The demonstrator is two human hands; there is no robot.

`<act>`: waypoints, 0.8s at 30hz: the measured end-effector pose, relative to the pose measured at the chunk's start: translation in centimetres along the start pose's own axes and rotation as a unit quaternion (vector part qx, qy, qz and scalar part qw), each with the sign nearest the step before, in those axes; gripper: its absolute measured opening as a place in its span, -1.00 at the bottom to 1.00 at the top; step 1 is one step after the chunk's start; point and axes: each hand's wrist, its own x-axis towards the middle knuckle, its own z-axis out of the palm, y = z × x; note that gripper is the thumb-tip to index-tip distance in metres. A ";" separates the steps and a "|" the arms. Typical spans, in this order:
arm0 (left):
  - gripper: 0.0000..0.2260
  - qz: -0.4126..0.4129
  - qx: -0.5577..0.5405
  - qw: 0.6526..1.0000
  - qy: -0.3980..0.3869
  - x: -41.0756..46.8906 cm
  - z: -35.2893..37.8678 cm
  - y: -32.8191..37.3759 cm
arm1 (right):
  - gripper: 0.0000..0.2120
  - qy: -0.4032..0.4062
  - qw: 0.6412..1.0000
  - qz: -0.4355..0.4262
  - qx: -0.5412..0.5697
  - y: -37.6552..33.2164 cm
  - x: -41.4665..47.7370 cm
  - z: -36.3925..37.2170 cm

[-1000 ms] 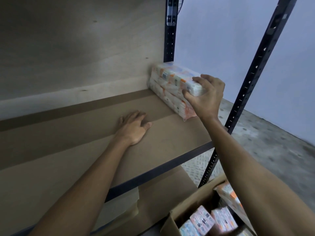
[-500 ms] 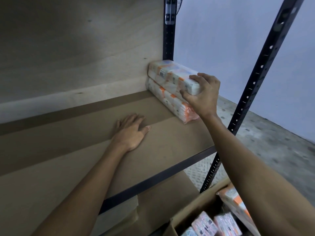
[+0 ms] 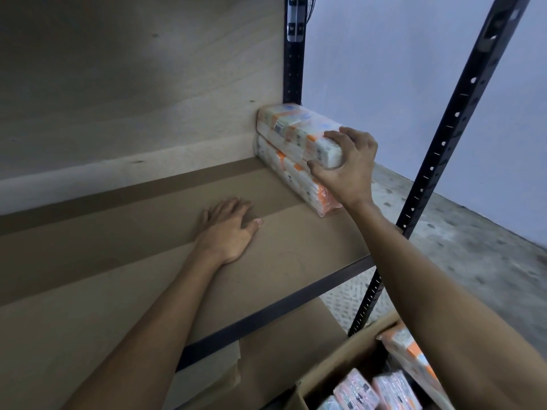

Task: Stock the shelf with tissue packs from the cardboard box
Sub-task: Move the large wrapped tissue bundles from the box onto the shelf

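1. Pale blue-grey wall (image 3: 384, 69) and speckled concrete floor (image 3: 473, 247) lie behind a rack of black perforated uprights (image 3: 444, 137). The rack carries a brown shelf board (image 3: 296, 261) and a plywood back panel (image 3: 133, 84).
2. Head view: the right hand (image 3: 349, 170) grips the near end of the upper tissue pack (image 3: 296, 128). Its fingers (image 3: 346, 133) curl over the pack's top edge and the thumb presses the lower near corner, so the pack's end sits between them.
3. Beyond those fingers the upper tissue pack runs back to the panel, in the shelf's rear right corner just beside the rear upright. It lies on the lower tissue pack (image 3: 296, 177), whose orange-striped near end shows below the thumb, beside the wrist.
4. The left hand (image 3: 228, 232) lies palm down on the shelf board, fingers straight and slightly spread, holding nothing. Both packs are to the right of and beyond its fingertips, apart from them.
5. Well below the right hand, under the forearm, stands the open cardboard box (image 3: 340, 362). Pink-wrapped packs (image 3: 355, 392) stand inside it, and an orange-and-white pack (image 3: 408, 350) leans at its right side, partly hidden by the arm.
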 end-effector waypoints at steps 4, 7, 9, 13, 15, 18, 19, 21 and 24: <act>-0.50 -0.001 -0.004 1.000 0.002 0.0 0.0 -0.1 | -0.42 -0.016 0.999 0.009 -0.031 -0.4 -0.1 -0.5; -0.49 0.000 -0.007 1.000 0.001 0.0 0.0 -0.1 | -0.40 -0.034 0.997 0.023 -0.060 -0.7 -0.1 -1.0; -0.49 0.000 -0.011 1.000 0.000 0.0 -0.1 -0.1 | -0.39 -0.044 0.996 0.030 -0.072 -1.0 -0.1 -1.5; -0.50 0.001 -0.026 1.000 0.002 -0.3 -0.4 0.1 | -0.38 -0.043 0.995 0.024 -0.085 -1.5 -0.5 -2.9; -0.52 0.007 -0.032 0.999 0.012 -0.6 -0.5 0.2 | -0.43 -0.044 0.996 0.020 -0.077 -1.8 -1.1 -3.6; -0.57 0.028 -0.044 0.998 0.033 -1.5 -0.7 0.4 | -0.47 -0.054 0.996 0.009 -0.070 -2.2 -2.4 -4.5; -0.59 0.037 -0.054 0.997 0.038 -2.0 -0.9 0.6 | -0.47 -0.059 0.996 0.006 -0.069 -2.4 -2.9 -4.7; -0.62 0.051 -0.078 0.995 0.040 -3.1 -1.3 1.1 | -0.47 -0.066 0.996 0.008 -0.063 -2.8 -3.9 -5.1; -0.64 0.063 -0.099 0.993 0.028 -5.0 -1.6 2.2 | -0.50 -0.079 0.995 0.012 -0.055 -3.6 -5.6 -5.9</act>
